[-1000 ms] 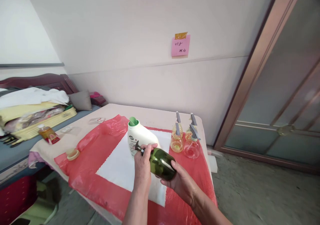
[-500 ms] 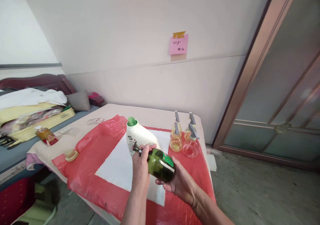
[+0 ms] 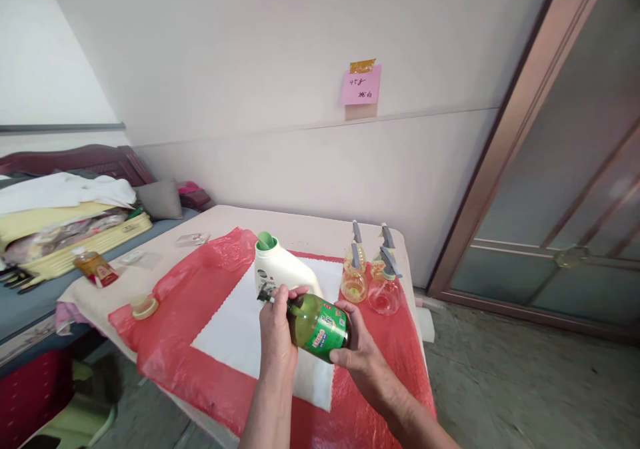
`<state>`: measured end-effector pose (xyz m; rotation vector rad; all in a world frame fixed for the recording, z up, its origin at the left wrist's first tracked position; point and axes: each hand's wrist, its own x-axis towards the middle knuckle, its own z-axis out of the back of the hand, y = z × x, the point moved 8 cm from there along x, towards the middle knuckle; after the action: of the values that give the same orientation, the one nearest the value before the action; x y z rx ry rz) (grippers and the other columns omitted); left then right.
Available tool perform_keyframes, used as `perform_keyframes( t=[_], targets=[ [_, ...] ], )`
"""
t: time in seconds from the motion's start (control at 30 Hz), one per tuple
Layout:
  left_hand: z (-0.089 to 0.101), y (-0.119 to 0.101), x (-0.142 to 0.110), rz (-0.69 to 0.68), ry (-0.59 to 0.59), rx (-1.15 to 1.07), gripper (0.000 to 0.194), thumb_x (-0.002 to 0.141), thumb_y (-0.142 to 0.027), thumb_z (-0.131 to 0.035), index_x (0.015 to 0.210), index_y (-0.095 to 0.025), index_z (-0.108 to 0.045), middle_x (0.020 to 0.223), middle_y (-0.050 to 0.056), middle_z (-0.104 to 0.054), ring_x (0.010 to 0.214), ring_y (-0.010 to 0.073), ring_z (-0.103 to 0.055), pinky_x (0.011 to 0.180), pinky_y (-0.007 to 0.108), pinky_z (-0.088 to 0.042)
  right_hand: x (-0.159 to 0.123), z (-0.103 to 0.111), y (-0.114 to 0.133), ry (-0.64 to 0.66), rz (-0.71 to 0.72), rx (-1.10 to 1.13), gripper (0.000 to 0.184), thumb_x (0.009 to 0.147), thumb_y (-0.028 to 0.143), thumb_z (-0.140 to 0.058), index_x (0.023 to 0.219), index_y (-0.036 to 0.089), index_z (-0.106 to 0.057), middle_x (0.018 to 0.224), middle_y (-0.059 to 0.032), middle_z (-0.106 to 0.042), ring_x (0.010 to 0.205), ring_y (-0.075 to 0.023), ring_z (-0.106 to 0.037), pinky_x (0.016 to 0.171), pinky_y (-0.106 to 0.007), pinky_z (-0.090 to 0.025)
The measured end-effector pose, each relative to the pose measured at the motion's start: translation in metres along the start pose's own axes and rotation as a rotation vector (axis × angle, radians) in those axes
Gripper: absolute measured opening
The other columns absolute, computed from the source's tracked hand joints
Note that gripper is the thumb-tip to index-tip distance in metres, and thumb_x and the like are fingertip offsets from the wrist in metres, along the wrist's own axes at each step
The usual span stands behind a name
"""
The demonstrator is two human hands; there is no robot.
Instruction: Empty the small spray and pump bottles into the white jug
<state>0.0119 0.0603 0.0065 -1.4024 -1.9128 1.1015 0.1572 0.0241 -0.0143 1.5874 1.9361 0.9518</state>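
Observation:
A green pump bottle [image 3: 323, 326] with a printed label is held tilted in the air, its black pump head to the left. My left hand [image 3: 277, 326] is wrapped round its neck end. The base end is gripped by my right hand [image 3: 357, 342], thumb below and fingers above. Just behind it stands a cream detergent jug [image 3: 283, 269] with an open green mouth. Under them lies a white cloth [image 3: 225, 339] on red plastic sheeting [image 3: 175, 349]. Several clear spray bottles [image 3: 385, 296] with grey trigger heads stand to the right of my right hand.
A round cap [image 3: 144, 306] and an amber bottle [image 3: 95, 267] are on the left of the table. Small clear packets [image 3: 193, 239] lie at the back left. A pink note [image 3: 361, 86] is taped to the wall. A bed [image 3: 30, 309] stands left, a sliding door [image 3: 565, 169] right.
Both hands have rolled the pump bottle, so its green label has come round to face me. My right hand's thumb now shows on the near side. The view has shifted slightly.

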Motion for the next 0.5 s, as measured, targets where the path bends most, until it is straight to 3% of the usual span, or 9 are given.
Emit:
perform_keyframes(
  t=[0.07,0.13,0.23,0.33,0.5],
  targets=[
    [-0.001,-0.002,-0.001,-0.029,0.020,0.070,0.036,0.076,-0.049,-0.069,0.074,-0.013,-0.067,0.091,0.014,-0.073,0.089,0.0271,-0.068,0.077,0.036,-0.052,0.000,0.006,-0.014,-0.040,-0.174,0.070,0.068,0.067,0.050,-0.081,0.125,0.032,-0.050,0.125,-0.0038,-0.061,0.108,-0.0238,-0.060,0.081,-0.035,-0.051],
    [-0.004,-0.003,-0.002,-0.071,0.068,0.164,0.035,0.077,-0.047,-0.069,0.077,-0.013,-0.070,0.093,0.013,-0.073,0.090,0.0259,-0.068,0.081,0.036,-0.051,-0.004,0.009,-0.034,-0.053,-0.418,0.125,0.065,0.078,0.070,-0.060,0.127,0.027,-0.051,0.118,-0.0091,-0.065,0.094,-0.0240,-0.067,0.067,-0.033,-0.054],
    [-0.009,-0.001,-0.003,-0.101,0.118,0.261,0.033,0.079,-0.047,-0.067,0.078,-0.014,-0.071,0.090,0.011,-0.073,0.088,0.0243,-0.067,0.083,0.035,-0.050,-0.008,0.012,-0.047,-0.037,-0.592,0.138,0.071,0.082,0.075,-0.049,0.125,0.019,-0.053,0.099,-0.0116,-0.070,0.068,-0.0216,-0.069,0.051,-0.027,-0.050],
    [-0.011,0.001,-0.003,-0.106,0.124,0.252,0.034,0.080,-0.048,-0.066,0.077,-0.014,-0.070,0.090,0.011,-0.073,0.090,0.0248,-0.067,0.083,0.035,-0.050,-0.005,0.017,-0.041,-0.094,-0.500,0.118,0.061,0.083,0.064,-0.058,0.124,0.018,-0.053,0.095,-0.0098,-0.070,0.065,-0.0203,-0.069,0.052,-0.026,-0.051],
    [-0.004,0.004,-0.001,-0.042,0.024,0.065,0.035,0.079,-0.049,-0.067,0.071,-0.015,-0.061,0.090,0.013,-0.074,0.091,0.0271,-0.068,0.081,0.037,-0.051,0.001,0.012,-0.016,-0.078,-0.172,0.097,0.057,0.068,0.034,-0.079,0.117,0.027,-0.052,0.114,-0.0039,-0.065,0.095,-0.0233,-0.065,0.075,-0.034,-0.053]
  ],
)
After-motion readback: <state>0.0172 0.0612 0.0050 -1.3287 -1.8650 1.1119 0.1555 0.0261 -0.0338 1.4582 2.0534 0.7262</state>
